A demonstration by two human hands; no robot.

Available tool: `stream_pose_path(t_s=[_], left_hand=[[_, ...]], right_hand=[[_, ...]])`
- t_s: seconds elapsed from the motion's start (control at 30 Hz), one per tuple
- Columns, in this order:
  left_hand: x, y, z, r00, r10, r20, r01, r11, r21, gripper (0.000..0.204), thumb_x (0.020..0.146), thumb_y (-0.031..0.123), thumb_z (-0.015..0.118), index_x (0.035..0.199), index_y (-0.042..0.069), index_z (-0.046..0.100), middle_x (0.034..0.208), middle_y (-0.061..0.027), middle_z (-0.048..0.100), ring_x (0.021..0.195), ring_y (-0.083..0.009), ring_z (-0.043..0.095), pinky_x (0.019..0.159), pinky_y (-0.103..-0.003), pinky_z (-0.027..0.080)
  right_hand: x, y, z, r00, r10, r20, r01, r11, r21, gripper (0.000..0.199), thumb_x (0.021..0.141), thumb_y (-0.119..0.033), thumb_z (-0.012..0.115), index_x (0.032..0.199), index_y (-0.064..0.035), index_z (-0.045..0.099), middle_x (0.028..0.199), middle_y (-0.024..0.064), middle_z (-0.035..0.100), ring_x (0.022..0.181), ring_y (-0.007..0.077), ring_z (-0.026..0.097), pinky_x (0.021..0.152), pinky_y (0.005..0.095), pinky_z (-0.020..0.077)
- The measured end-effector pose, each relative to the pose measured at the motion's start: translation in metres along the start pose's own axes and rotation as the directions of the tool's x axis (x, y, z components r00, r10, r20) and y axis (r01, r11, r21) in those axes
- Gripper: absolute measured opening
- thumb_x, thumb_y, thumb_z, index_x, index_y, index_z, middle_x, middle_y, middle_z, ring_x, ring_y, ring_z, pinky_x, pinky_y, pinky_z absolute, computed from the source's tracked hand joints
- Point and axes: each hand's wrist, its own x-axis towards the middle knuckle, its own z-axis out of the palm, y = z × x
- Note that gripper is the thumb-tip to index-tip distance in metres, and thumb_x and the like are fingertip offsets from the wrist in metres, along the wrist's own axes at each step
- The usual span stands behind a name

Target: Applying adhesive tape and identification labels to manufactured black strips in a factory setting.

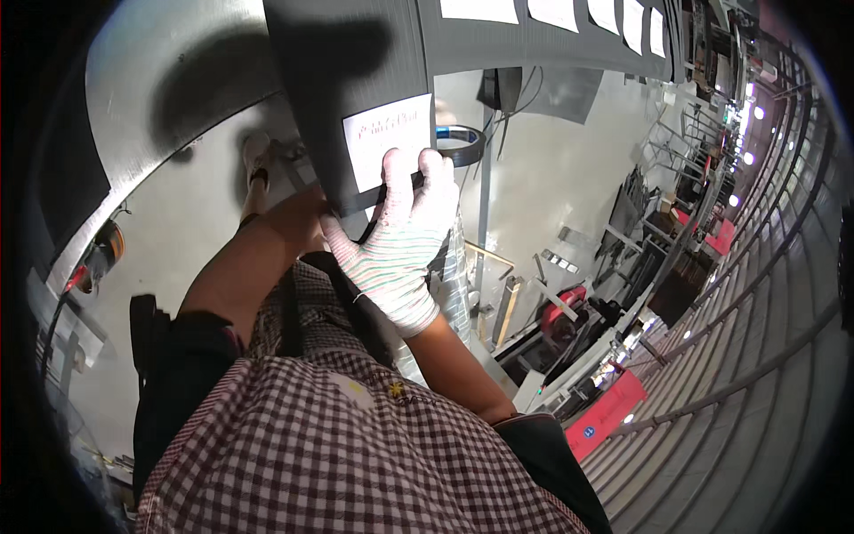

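Observation:
My right hand [400, 240] wears a white striped glove. Its fingers stretch over the near edge of a dark grey panel [307, 98], with two fingertips on a white paper sheet [372, 142] and the thumb by the panel's corner. A black strip [369, 198] runs along that edge, partly under the fingers. My bare left forearm [240, 271] reaches behind the panel, which hides most of that hand. Just right of the paper, a roll of black tape [467, 153] shows beside the panel. A pale patch above the roll may be fingertips, but I cannot tell.
More white sheets [553, 12] line the grey surface at the top. A curved shiny metal sheet [191, 71] stands at the upper left. A leg with a pale shoe [256, 153] shows below it. Right of me are a red machine [562, 311], a red sign [609, 414] and metal frames.

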Motion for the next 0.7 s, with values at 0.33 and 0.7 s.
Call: stream_pose_path(t_s=[0.33, 0.7], left_hand=[[-0.157, 0.042, -0.015, 0.634, 0.514, -0.578, 0.041, 0.724, 0.688, 0.025, 0.092, 0.006, 0.055, 0.114, -0.006, 0.059, 0.118, -0.0147, 0.060, 0.108, -0.0235, 0.062, 0.095, -0.034, 0.052], [-0.058, 0.050, 0.156, 0.865, 0.471, 0.173, 0.105, -0.506, 0.856, 0.056, 0.076, 0.018, 0.069, 0.127, 0.004, 0.053, 0.122, -0.0168, 0.058, 0.107, -0.0357, 0.059, 0.092, -0.044, 0.049]], right_hand=[[0.013, -0.011, -0.017, 0.989, 0.120, 0.084, -0.114, 0.991, -0.077, 0.099, 0.053, -0.032, 0.086, 0.136, -0.0081, 0.038, 0.130, 0.0237, 0.038, 0.113, 0.0432, 0.041, 0.090, 0.0537, 0.0345], [0.054, 0.008, -0.112, 0.873, -0.433, 0.225, 0.249, 0.792, 0.558, 0.042, 0.070, -0.032, 0.078, 0.103, -0.0105, 0.066, 0.099, 0.0094, 0.069, 0.094, 0.0300, 0.065, 0.086, 0.0395, 0.0495]])
